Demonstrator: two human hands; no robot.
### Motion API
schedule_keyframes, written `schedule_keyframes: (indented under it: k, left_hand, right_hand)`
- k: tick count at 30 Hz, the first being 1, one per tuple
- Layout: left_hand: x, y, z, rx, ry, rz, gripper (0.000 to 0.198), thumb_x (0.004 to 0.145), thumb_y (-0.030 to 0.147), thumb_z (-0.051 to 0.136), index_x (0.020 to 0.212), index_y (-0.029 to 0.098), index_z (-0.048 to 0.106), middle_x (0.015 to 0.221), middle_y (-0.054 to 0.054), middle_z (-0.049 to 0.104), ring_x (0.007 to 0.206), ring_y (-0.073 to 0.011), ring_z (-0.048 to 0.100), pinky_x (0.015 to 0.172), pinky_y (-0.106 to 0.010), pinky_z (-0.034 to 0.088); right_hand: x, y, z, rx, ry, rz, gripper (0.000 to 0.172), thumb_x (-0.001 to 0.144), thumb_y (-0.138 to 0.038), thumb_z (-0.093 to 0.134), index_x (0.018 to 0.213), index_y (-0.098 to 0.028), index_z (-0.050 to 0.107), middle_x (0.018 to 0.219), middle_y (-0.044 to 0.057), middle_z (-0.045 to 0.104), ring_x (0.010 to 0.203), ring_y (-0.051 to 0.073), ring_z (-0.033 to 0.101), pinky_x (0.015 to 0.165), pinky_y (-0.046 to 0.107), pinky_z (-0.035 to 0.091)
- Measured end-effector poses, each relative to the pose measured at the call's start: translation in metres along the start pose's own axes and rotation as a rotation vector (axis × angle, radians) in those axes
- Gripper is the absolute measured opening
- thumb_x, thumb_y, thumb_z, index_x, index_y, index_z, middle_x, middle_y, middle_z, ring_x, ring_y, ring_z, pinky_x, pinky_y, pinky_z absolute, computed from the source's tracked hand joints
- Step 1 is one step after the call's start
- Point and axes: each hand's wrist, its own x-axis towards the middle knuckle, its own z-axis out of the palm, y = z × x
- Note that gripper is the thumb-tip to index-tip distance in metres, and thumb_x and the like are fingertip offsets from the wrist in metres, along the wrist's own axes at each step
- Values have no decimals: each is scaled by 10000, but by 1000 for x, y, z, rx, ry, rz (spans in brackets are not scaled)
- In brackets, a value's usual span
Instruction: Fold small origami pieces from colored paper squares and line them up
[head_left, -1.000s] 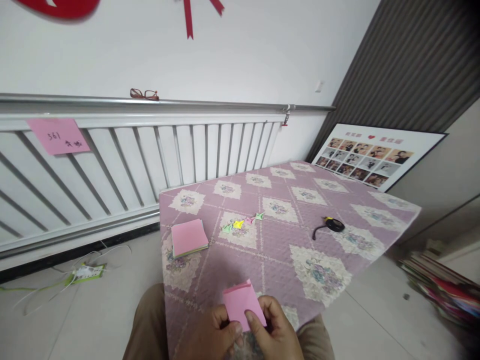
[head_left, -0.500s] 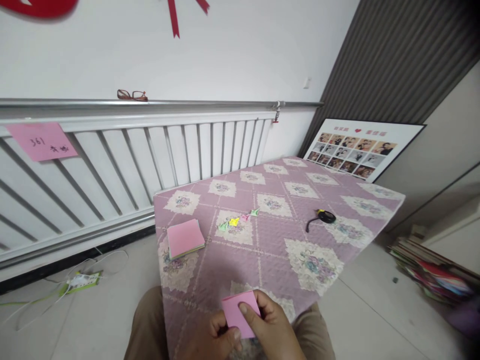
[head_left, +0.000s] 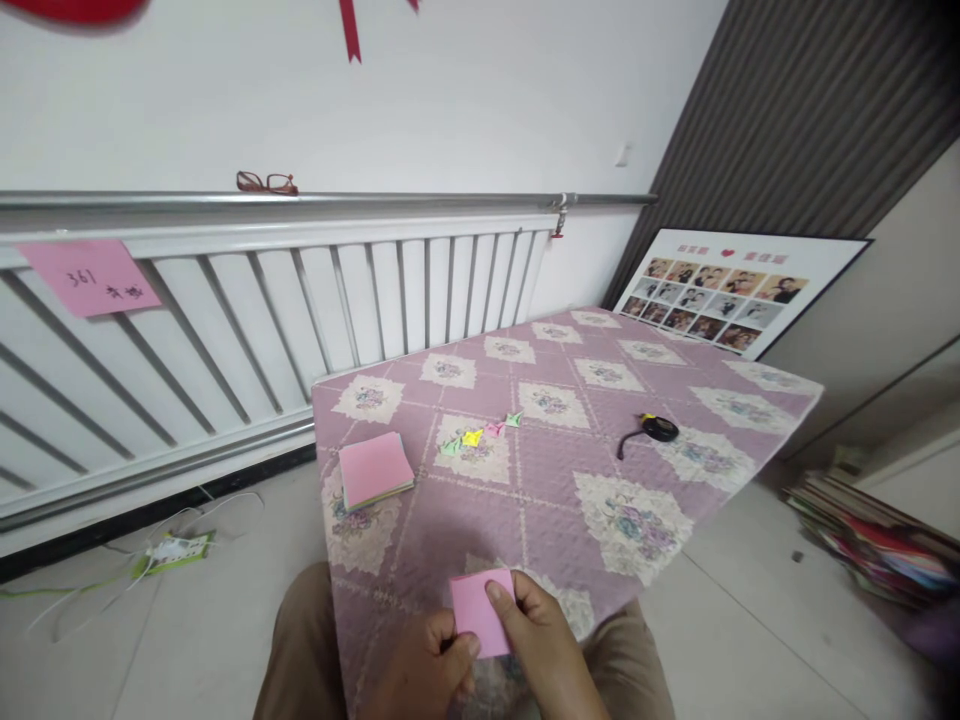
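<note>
A small folded square of pink paper (head_left: 480, 612) is held between both hands above the near edge of the table. My left hand (head_left: 435, 665) pinches its lower left corner, thumb on top. My right hand (head_left: 541, 640) grips its right side, with the thumb lying flat across the upper part and the fingers behind. Beyond the hands, several small folded paper figures in green, yellow (head_left: 472, 438) and pink form a slanting row on the cloth. To their left lies a stack of square paper (head_left: 376, 470), pink on top.
The purple patterned tablecloth (head_left: 442, 520) covers the table. A black tape measure (head_left: 660, 428) lies on its right part. Behind stands a white radiator (head_left: 390, 300), with glasses (head_left: 267, 183) on the pipe above. A power strip (head_left: 174, 553) lies on the left floor.
The camera view has shifted slightly, so the surroundings sit a little further right and higher. Both hands still hold the pink paper, which appears turned slightly more upright.
</note>
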Motion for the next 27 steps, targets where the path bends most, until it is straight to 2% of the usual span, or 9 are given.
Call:
schedule_keyframes:
  k: [6,12,14,16,20,27]
  left_hand:
    - [5,-19,4,19,12,-125,275,805,423,517,785,160,595,635,-6,613,564,-137,514,568,-244,379]
    - [11,-30,-1,-11,102,-223,295,831,439,528,811,155,603,631,-1,615,564,-136,515,583,-246,380]
    - [15,-30,-2,-60,132,-214,312,828,466,535,804,161,599,634,4,605,553,-130,506,568,-241,369]
    - [18,-31,-1,-114,143,-196,335,822,497,540,796,168,599,633,10,591,543,-123,496,554,-235,355]
    - [21,-36,5,-185,155,-204,381,809,547,545,782,170,590,618,16,564,513,-114,468,528,-235,328]
    - [17,-48,5,-146,120,-209,375,835,548,506,835,180,578,665,5,581,549,-128,488,549,-244,334]
  right_hand:
    - [14,23,5,-28,29,30,434,689,-611,626,671,-178,601,596,-13,548,556,124,439,522,240,356]
    - [8,35,12,307,-64,271,466,701,-644,647,824,-196,604,600,-44,534,508,75,436,462,178,294]
    - [6,44,16,324,-79,312,485,656,-642,692,798,-189,594,593,-46,535,513,70,454,470,172,306]
    - [6,55,22,249,-83,329,531,548,-650,753,689,-176,561,568,-36,549,500,79,473,467,185,318]
    - [6,71,34,289,-116,266,544,567,-697,692,660,-187,526,511,-28,553,474,116,511,501,238,368]
    - [4,64,35,206,-2,226,490,587,-643,699,585,-197,496,451,-67,460,421,79,391,454,223,275]
